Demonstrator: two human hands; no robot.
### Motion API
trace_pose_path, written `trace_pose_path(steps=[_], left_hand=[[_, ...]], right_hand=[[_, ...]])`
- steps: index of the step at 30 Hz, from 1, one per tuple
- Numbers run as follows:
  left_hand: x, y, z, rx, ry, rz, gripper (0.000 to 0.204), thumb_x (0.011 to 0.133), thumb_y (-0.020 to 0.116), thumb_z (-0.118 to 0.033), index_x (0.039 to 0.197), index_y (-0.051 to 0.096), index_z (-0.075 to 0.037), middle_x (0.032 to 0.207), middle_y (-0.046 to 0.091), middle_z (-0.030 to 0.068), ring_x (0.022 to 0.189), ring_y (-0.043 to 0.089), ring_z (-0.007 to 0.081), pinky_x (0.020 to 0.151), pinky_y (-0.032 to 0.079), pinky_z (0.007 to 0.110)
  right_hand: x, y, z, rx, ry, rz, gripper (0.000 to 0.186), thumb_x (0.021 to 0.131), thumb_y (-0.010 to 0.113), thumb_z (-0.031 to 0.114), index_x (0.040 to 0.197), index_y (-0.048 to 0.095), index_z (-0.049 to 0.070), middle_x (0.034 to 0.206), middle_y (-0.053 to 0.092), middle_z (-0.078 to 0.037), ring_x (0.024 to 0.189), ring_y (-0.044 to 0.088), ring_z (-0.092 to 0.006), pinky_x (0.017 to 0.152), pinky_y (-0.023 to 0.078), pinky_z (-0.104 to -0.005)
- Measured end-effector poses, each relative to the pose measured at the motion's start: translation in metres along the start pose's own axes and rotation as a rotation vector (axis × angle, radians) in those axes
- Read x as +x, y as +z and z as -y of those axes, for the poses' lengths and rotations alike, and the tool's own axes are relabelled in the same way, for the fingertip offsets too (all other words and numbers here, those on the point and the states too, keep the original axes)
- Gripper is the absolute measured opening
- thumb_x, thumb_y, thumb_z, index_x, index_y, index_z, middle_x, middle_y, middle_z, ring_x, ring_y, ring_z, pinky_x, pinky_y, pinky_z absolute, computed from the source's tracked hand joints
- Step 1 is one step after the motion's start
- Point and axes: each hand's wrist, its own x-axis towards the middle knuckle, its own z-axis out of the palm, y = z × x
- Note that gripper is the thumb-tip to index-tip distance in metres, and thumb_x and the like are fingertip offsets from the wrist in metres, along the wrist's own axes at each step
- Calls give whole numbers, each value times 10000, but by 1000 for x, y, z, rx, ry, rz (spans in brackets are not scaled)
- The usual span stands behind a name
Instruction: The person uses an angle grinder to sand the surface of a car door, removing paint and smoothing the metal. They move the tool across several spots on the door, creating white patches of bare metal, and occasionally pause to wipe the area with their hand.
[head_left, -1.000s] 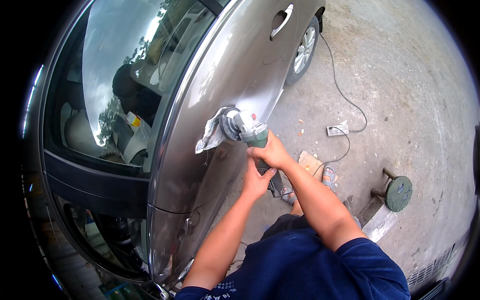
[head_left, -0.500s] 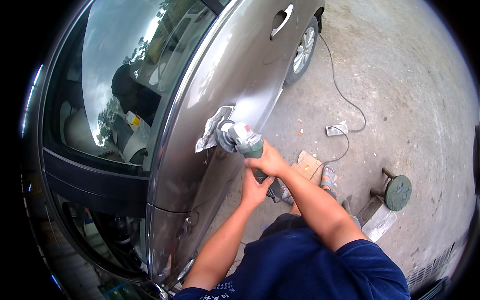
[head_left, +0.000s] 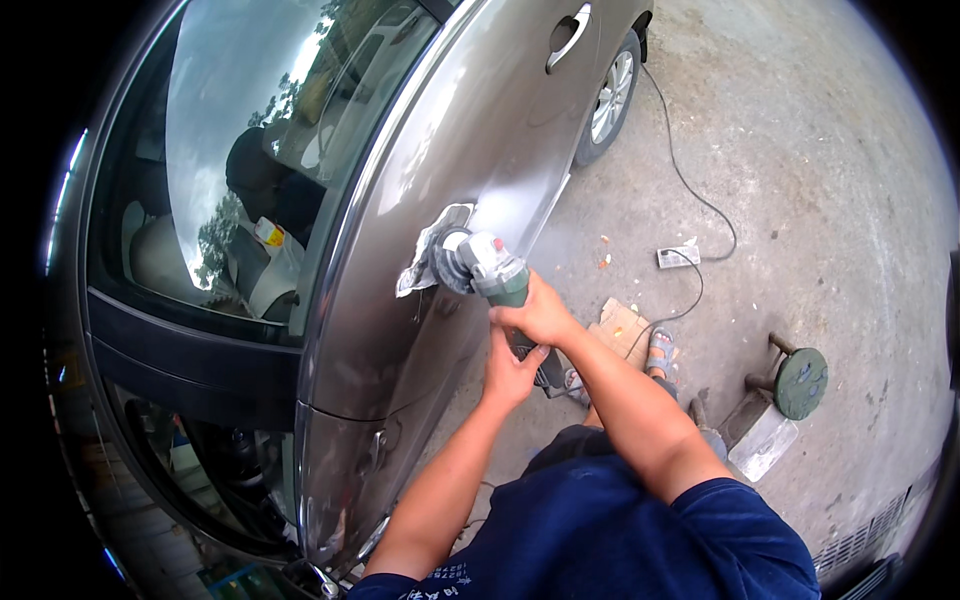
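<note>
Both of my hands grip a green and grey angle grinder (head_left: 503, 284). My right hand (head_left: 541, 312) wraps round its body just behind the grey head. Further back, my left hand (head_left: 512, 366) closes round the rear of the handle. The round disc (head_left: 451, 262) at the front lies against a bare, whitish sanded patch (head_left: 418, 269) on the brown-grey car door (head_left: 385, 345). Part of that patch is hidden behind the disc and the grinder's head. Pale dust hangs over the door beside the tool.
A cable runs from the grinder to a white power strip (head_left: 678, 257) on the concrete floor (head_left: 800, 180). Flattened cardboard (head_left: 618, 328) lies by my sandals. A small round green stool (head_left: 801, 384) is tipped on its side at the right. The car's rear wheel (head_left: 610, 98) stands further off.
The grinder's disc has shifted slightly over the sanded patch and covers a different part of it. Both hands keep their hold, and the view has moved a little.
</note>
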Motion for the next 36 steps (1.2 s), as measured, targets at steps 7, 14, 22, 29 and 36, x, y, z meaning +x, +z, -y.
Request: trace_pose_path(steps=[7, 14, 22, 29, 36], left_hand=[[-15, 7, 15, -167, 8, 15, 913, 835, 766, -230, 1476, 172, 31, 1339, 488, 179, 1158, 551, 216, 946, 469, 344], [0, 8, 26, -169, 90, 7, 703, 861, 734, -154, 1384, 284, -16, 1198, 545, 158, 1116, 576, 213, 925, 473, 346], [2, 7, 38, -301, 154, 66, 863, 874, 717, -103, 1478, 112, 9, 1289, 488, 177, 1138, 555, 221, 953, 474, 339], [-20, 17, 41, -448, 135, -12, 647, 877, 717, -112, 1362, 298, -19, 1231, 530, 135, 1116, 559, 197, 930, 463, 342], [-2, 7, 40, -351, 133, 58, 795, 867, 720, -78, 1447, 182, 2, 1282, 486, 143, 1157, 538, 198, 970, 461, 340]], right_hand=[[-14, 6, -5, -75, -2, 50, 715, 658, 822, 284, 1222, 502, -18, 1082, 664, -236, 1046, 648, -364, 906, 493, -404], [-9, 0, 13, -94, 82, 17, 727, 653, 815, 282, 1227, 490, -23, 1079, 661, -249, 1044, 646, -385, 902, 494, -412], [-10, 6, 9, -153, -26, 17, 714, 662, 805, 281, 1207, 472, -38, 1026, 659, -272, 1001, 651, -414, 873, 503, -433], [-23, 10, 13, -178, -8, 80, 730, 655, 806, 291, 1216, 476, -37, 1047, 655, -276, 1018, 644, -419, 889, 496, -436], [-15, 8, 25, -157, -6, 60, 758, 643, 808, 308, 1241, 486, -29, 1087, 652, -262, 1046, 640, -400, 906, 494, -421]])
